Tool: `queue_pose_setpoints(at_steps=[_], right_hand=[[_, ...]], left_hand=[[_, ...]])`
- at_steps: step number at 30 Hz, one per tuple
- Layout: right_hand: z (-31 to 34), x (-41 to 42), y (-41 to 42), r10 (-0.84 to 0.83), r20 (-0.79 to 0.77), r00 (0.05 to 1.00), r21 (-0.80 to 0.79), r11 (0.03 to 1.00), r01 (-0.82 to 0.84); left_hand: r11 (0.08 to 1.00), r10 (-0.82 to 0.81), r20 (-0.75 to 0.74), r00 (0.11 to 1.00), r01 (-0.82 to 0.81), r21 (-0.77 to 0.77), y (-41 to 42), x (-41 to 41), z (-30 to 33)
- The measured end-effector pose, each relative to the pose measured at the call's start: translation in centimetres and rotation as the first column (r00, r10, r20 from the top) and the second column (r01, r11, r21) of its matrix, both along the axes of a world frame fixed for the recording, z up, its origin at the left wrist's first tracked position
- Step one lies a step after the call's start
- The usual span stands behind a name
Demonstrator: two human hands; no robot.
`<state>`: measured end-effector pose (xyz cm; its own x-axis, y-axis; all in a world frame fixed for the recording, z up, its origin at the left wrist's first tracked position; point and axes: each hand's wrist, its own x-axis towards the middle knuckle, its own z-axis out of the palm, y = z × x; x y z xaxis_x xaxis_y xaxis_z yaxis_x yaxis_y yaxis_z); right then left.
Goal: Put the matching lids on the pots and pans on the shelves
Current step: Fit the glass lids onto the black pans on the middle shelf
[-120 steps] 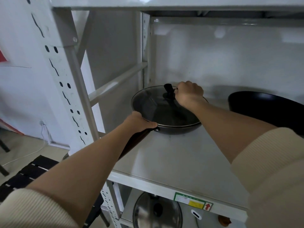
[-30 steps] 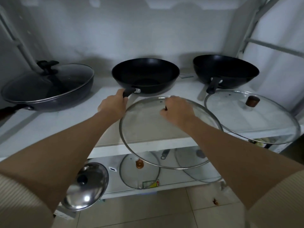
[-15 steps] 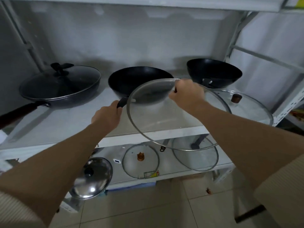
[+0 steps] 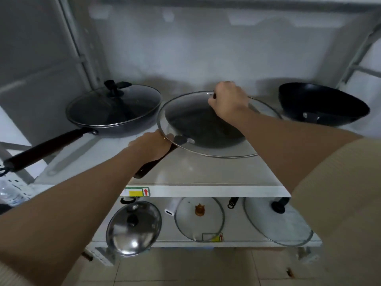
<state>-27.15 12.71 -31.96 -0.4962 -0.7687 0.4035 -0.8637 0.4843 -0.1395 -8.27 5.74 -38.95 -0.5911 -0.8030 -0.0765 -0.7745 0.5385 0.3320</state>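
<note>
On the white shelf, the right hand grips the knob of a clear, metal-rimmed glass lid tilted over the middle black wok; the left hand wraps its handle.

No readable text. Upper shelf edge: sticker, red up arrow. Lower shelf edge: similar arrow sticker.

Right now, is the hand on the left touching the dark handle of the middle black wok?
Touching. The head view shows the left hand wrapped around the middle black wok's dark handle, whose end sticks out below the fist.
</note>
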Motion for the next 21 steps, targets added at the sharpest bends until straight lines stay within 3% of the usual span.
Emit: queue_pose_setpoints(at_steps=[3,6,10,14,17,21], right_hand=[[-0.2,-1.2,-1.7,0.030,-0.009,1.000,-0.002,1.000,-0.030],[-0.7,-2.9,-3.2,0.044,-0.005,0.999,-0.008,0.999,-0.044],[-1.8,-4.8,-4.8,0.046,-0.019,0.999,-0.020,0.999,-0.046],[-3.0,-5.8,-6.7,0.057,-0.028,0.998,-0.036,0.998,-0.058],[-3.8,-6.2,-7.9,0.062,-0.020,0.998,-0.040,0.997,-0.063],[-4.7,-6.4,-9.1,0.082,0.000,0.997,-0.040,0.996,-0.082]], left_hand=[[0.987,0.069,-0.007,0.998,-0.067,0.146,-0.3,-1.9,-0.3],[0.854,0.276,-0.158,0.948,-0.167,0.493,-0.8,-3.6,-0.1],[0.744,0.381,-0.277,0.882,-0.115,0.659,-0.9,-4.2,0.6],[0.725,0.500,-0.392,0.773,-0.125,0.677,-1.7,-5.2,0.8],[0.782,0.499,-0.424,0.756,-0.181,0.597,-3.0,-5.9,0.4],[0.783,0.527,-0.475,0.705,-0.186,0.594,-4.2,-6.2,-0.1]])
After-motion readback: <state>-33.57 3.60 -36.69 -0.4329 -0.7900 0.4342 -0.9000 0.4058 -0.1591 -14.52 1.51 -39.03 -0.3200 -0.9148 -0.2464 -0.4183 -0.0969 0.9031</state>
